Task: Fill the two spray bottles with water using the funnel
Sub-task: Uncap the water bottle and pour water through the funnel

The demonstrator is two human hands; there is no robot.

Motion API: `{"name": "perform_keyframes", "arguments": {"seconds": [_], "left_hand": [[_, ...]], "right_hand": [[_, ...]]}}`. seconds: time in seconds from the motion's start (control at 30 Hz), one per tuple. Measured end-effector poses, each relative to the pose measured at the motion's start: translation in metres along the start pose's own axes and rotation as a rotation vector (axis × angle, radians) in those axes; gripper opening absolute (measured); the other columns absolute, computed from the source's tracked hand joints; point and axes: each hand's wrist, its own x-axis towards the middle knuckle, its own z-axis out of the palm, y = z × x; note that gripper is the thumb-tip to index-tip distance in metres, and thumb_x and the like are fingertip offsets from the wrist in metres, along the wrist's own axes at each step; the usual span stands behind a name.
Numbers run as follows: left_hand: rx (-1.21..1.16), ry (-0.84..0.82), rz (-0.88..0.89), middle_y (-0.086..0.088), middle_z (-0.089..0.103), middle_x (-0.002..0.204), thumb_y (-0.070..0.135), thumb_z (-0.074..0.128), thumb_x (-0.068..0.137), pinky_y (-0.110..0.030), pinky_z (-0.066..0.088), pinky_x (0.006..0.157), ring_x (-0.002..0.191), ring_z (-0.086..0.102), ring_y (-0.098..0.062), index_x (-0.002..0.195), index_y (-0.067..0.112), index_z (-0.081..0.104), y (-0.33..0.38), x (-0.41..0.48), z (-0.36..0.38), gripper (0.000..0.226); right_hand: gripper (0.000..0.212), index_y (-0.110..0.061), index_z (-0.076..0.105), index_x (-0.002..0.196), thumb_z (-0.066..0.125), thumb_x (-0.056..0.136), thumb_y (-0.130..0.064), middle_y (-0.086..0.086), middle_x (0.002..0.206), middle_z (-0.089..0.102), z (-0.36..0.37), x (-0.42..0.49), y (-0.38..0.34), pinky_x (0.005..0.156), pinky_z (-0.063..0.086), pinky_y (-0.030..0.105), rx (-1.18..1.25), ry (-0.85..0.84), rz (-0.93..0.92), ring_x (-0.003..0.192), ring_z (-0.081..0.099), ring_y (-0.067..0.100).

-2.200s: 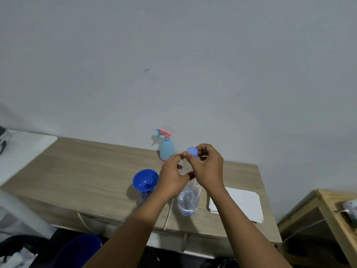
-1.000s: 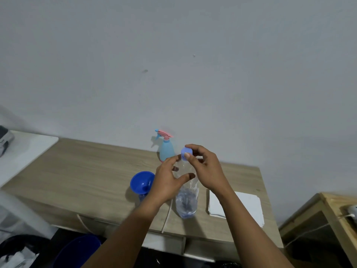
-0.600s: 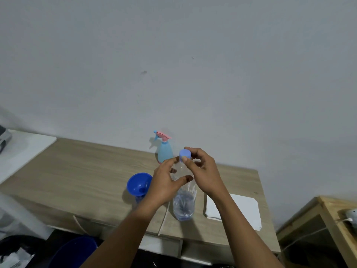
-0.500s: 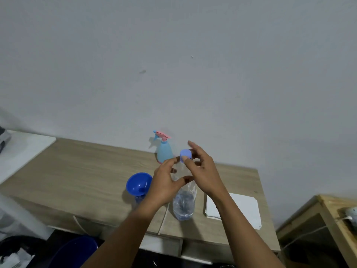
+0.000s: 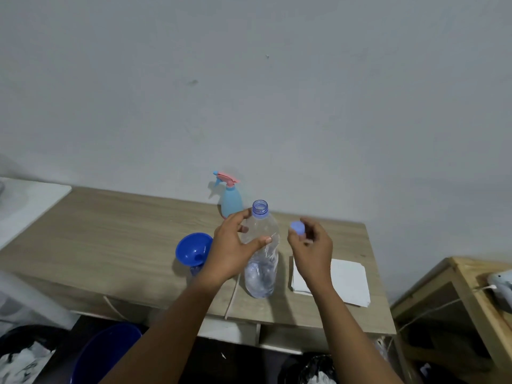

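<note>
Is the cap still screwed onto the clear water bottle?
No: the water bottle has an open neck, and the right hand pinches the blue cap off to its side.

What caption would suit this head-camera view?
Left hand grips the uncapped water bottle while right hand pinches its blue cap.
</note>
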Motion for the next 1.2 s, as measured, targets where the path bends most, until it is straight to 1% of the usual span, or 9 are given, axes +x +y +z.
{"name": "perform_keyframes", "arguments": {"seconds": [0.07, 0.17, 0.27, 0.37, 0.57, 0.73, 0.83, 0.93, 1.2], "left_hand": [[-0.002, -0.001, 0.006, 0.013, 0.059, 0.121, 0.039, 0.084, 0.072, -0.028, 0.054, 0.085, 0.103, 0.058, -0.002, 0.132, 0.033, 0.054, 0.000, 0.000, 0.000, 0.068], [-0.001, -0.007, 0.013, 0.012, 0.058, 0.121, 0.037, 0.084, 0.072, -0.027, 0.053, 0.085, 0.103, 0.057, -0.002, 0.133, 0.030, 0.053, 0.002, 0.001, 0.001, 0.068], [0.001, -0.013, 0.010, 0.011, 0.059, 0.121, 0.037, 0.084, 0.072, -0.025, 0.052, 0.084, 0.103, 0.057, -0.003, 0.133, 0.029, 0.054, 0.001, 0.003, 0.001, 0.068], [0.007, -0.021, 0.016, 0.011, 0.060, 0.121, 0.038, 0.084, 0.072, -0.020, 0.049, 0.079, 0.103, 0.058, -0.003, 0.133, 0.028, 0.053, 0.000, 0.003, 0.001, 0.069], [0.007, -0.029, 0.009, 0.012, 0.059, 0.123, 0.039, 0.084, 0.072, -0.022, 0.051, 0.081, 0.104, 0.058, -0.002, 0.134, 0.028, 0.053, 0.000, 0.002, -0.001, 0.071], [0.019, -0.022, 0.006, 0.012, 0.059, 0.122, 0.040, 0.084, 0.071, -0.026, 0.053, 0.085, 0.102, 0.058, -0.001, 0.132, 0.030, 0.053, 0.000, 0.003, -0.001, 0.069], [0.032, -0.016, 0.015, 0.013, 0.059, 0.122, 0.040, 0.084, 0.071, -0.027, 0.053, 0.085, 0.103, 0.058, -0.003, 0.131, 0.031, 0.054, 0.000, 0.004, 0.000, 0.068], [0.061, -0.007, 0.017, 0.013, 0.060, 0.119, 0.043, 0.085, 0.069, -0.029, 0.055, 0.084, 0.102, 0.059, -0.005, 0.128, 0.031, 0.055, 0.002, 0.004, 0.000, 0.067], [0.185, -0.002, 0.093, 0.015, 0.063, 0.112, 0.059, 0.083, 0.062, -0.031, 0.055, 0.087, 0.102, 0.059, -0.004, 0.121, 0.032, 0.060, 0.006, 0.006, -0.006, 0.069]], "right_hand": [[0.035, -0.016, 0.068, 0.116, 0.076, 0.083, -0.014, -0.002, 0.102, 0.070, -0.013, -0.019, 0.048, 0.085, 0.051, 0.026, -0.153, -0.059, 0.091, 0.089, 0.065, 0.013], [0.027, -0.012, 0.072, 0.105, 0.078, 0.079, -0.010, 0.000, 0.089, 0.072, -0.026, -0.048, 0.106, 0.074, 0.049, 0.024, -0.283, -0.147, 0.202, 0.077, 0.065, 0.014], [0.027, -0.015, 0.072, 0.105, 0.075, 0.079, -0.007, -0.002, 0.094, 0.073, -0.029, -0.063, 0.143, 0.080, 0.052, 0.024, -0.370, -0.242, 0.292, 0.087, 0.067, 0.017], [0.027, -0.025, 0.072, 0.105, 0.077, 0.078, -0.024, -0.005, 0.099, 0.072, -0.025, -0.069, 0.165, 0.087, 0.055, 0.037, -0.504, -0.261, 0.267, 0.094, 0.068, 0.018], [0.040, -0.030, 0.067, 0.120, 0.075, 0.082, -0.037, -0.001, 0.112, 0.060, -0.019, -0.075, 0.166, 0.090, 0.048, 0.035, -0.786, -0.291, 0.175, 0.110, 0.057, 0.023], [0.046, -0.030, 0.054, 0.121, 0.079, 0.083, -0.026, -0.007, 0.110, 0.057, -0.016, -0.079, 0.132, 0.086, 0.051, 0.028, -0.304, -0.107, 0.024, 0.105, 0.058, 0.016], [0.067, -0.023, 0.046, 0.138, 0.081, 0.081, -0.030, -0.012, 0.125, 0.053, 0.001, -0.063, 0.078, 0.091, 0.049, 0.023, -0.148, -0.097, -0.115, 0.114, 0.054, 0.003], [0.089, -0.023, 0.031, 0.147, 0.084, 0.076, -0.034, -0.010, 0.144, 0.042, 0.023, -0.048, 0.037, 0.105, 0.040, 0.017, -0.096, -0.182, -0.251, 0.134, 0.043, 0.005], [0.105, -0.038, 0.014, 0.147, 0.085, 0.074, -0.014, 0.003, 0.150, 0.033, 0.066, -0.052, 0.024, 0.097, 0.034, 0.000, -0.111, -0.088, -0.299, 0.130, 0.032, -0.017]]}}
